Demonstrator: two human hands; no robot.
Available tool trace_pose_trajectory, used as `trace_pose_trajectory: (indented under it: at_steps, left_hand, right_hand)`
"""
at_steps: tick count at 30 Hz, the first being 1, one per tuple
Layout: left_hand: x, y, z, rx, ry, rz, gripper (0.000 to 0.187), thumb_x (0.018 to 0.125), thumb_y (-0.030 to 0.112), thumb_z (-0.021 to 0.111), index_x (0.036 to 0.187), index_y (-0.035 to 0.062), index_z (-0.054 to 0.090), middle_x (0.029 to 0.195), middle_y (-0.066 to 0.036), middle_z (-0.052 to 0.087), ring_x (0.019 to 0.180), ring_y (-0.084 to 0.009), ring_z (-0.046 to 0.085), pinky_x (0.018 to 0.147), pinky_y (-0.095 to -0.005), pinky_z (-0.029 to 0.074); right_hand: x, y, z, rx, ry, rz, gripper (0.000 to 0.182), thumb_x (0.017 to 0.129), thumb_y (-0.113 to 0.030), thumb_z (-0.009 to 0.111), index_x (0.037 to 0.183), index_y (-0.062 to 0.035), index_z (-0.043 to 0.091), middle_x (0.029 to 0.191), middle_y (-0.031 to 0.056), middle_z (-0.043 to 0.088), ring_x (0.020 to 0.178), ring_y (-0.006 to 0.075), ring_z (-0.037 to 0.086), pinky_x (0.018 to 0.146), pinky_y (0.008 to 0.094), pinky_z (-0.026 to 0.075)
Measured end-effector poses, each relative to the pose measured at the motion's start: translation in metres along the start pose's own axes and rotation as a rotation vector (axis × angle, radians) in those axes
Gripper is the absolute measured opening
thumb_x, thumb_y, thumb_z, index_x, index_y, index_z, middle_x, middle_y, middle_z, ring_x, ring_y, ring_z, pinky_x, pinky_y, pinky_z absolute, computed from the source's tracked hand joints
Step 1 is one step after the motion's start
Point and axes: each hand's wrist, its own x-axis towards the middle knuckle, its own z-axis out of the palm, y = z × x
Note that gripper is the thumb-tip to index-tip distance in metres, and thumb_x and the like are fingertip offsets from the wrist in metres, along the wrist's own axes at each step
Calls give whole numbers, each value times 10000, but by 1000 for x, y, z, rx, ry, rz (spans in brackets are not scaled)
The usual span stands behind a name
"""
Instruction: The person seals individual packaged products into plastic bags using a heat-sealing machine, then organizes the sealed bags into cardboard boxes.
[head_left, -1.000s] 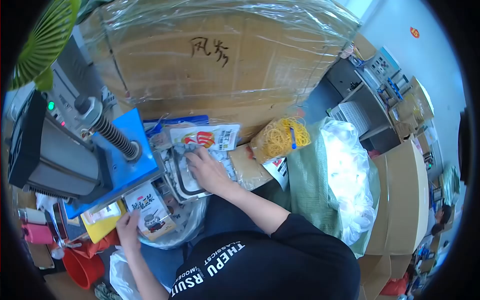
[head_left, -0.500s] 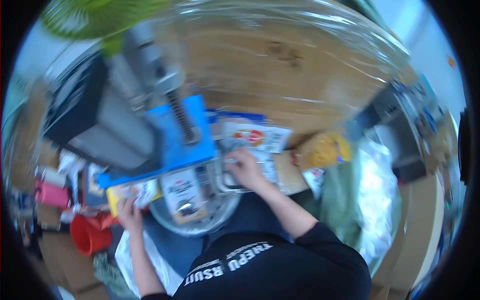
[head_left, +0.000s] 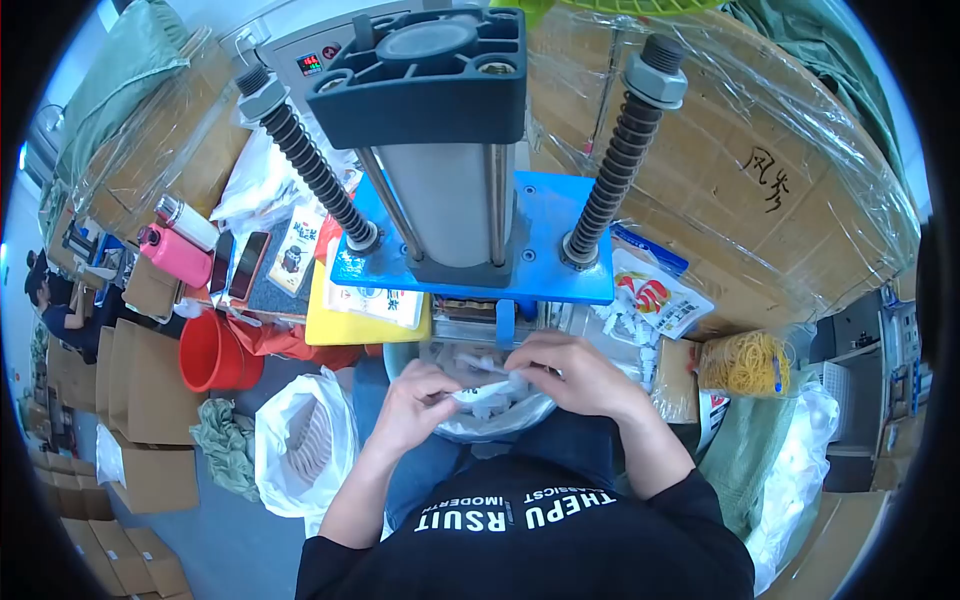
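My left hand (head_left: pixel 408 408) pinches one end of a narrow white pouch (head_left: pixel 484 391), seen nearly edge-on, with a small dark mark. My right hand (head_left: pixel 572 374) is closed at its other end, fingertips on a small white plastic piece (head_left: pixel 517 381). Both hands are over a basin (head_left: pixel 490 432) in my lap, which holds translucent white things I cannot make out clearly. Just beyond them stands a press with a blue plate (head_left: pixel 560 225). A printed pouch (head_left: pixel 378 302) lies on a yellow pad (head_left: pixel 345 325) to its left.
Right of the press are red-printed pouches (head_left: pixel 660 295), small white pieces (head_left: pixel 630 325) and yellow rubber bands (head_left: pixel 745 365). At left are a red bucket (head_left: pixel 212 352), a white bag (head_left: pixel 275 425), a pink bottle (head_left: pixel 178 255) and phones (head_left: pixel 248 265). Large cartons (head_left: pixel 740 190) stand behind. Another person (head_left: pixel 70 310) is far left.
My view has swung round. My left hand came from the yellow pad and my right hand from beside the press; both now meet over the basin, holding the white pouch and piece.
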Motion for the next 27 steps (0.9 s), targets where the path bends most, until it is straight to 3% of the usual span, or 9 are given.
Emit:
trace_pose_trajectory:
  at_steps: [3, 6, 10, 13, 15, 17, 21, 24, 27]
  left_hand:
    - [-11, 0, 14, -423, -113, -358, 152, 793, 123, 747, 806, -14, 684, 752, -21, 588, 679, -72, 487, 602, -233, 372]
    - [-17, -7, 22, -372, -92, -403, 149, 794, 114, 741, 808, -22, 682, 755, -17, 581, 674, -64, 479, 597, -226, 366]
    - [-11, -8, 17, -283, -136, -301, 153, 808, 122, 733, 812, -20, 678, 745, -11, 578, 673, -54, 474, 593, -226, 366]
    - [-8, -9, 18, -282, -196, -239, 170, 822, 141, 722, 860, -23, 696, 686, -12, 590, 630, -57, 470, 559, -230, 370]
    - [-12, -3, 20, -598, -217, -521, 167, 829, 146, 732, 819, -13, 683, 676, 39, 568, 609, -26, 453, 534, -203, 347]
    - [-20, -10, 28, -585, -170, -514, 166, 833, 151, 733, 822, -8, 684, 661, 48, 562, 598, -21, 449, 525, -199, 343]
    - [-21, -19, 26, -471, -154, -425, 152, 815, 126, 735, 839, -17, 690, 708, 13, 590, 624, -36, 478, 547, -212, 367]
    - [-15, -21, 23, -387, -199, -346, 142, 793, 104, 737, 849, -22, 699, 758, -32, 611, 648, -57, 504, 560, -228, 384]
    - [-15, -18, 24, -401, -241, -303, 148, 809, 113, 728, 857, -23, 695, 742, -10, 615, 642, -50, 497, 560, -220, 382]
  right_hand:
    - [-5, 3, 18, 185, 45, 127, 153, 843, -15, 618, 989, 3, 658, 927, 121, 658, 875, 272, 625, 779, 340, 488]
    - [-13, 14, 12, 114, 306, 163, 143, 835, -12, 618, 973, -1, 655, 937, 122, 655, 877, 279, 623, 781, 343, 486]
    - [-11, 1, -15, 15, -53, 104, 133, 841, -26, 620, 967, -7, 655, 928, 125, 650, 867, 295, 619, 771, 354, 490]
    - [-11, 4, 3, 75, 29, 110, 156, 829, -26, 608, 982, -12, 639, 921, 158, 632, 871, 338, 607, 744, 392, 486]
    - [-16, 11, 21, 145, 96, 123, 167, 834, -24, 609, 998, -9, 642, 935, 152, 641, 864, 313, 621, 750, 376, 491]
    - [-20, 14, 32, 267, 289, 209, 166, 835, -19, 627, 996, -6, 664, 924, 117, 659, 863, 217, 630, 788, 311, 490]
    - [-18, 10, -4, 170, 194, 238, 166, 835, -18, 623, 994, -3, 666, 932, 107, 662, 868, 200, 629, 787, 293, 486]
    - [-16, 5, -16, 52, -60, 180, 161, 841, -16, 614, 994, 1, 662, 927, 101, 656, 866, 200, 627, 784, 296, 485]
    - [-15, 8, -4, 64, -174, 178, 159, 863, -45, 592, 1009, -8, 644, 961, 143, 644, 880, 297, 630, 783, 346, 491]
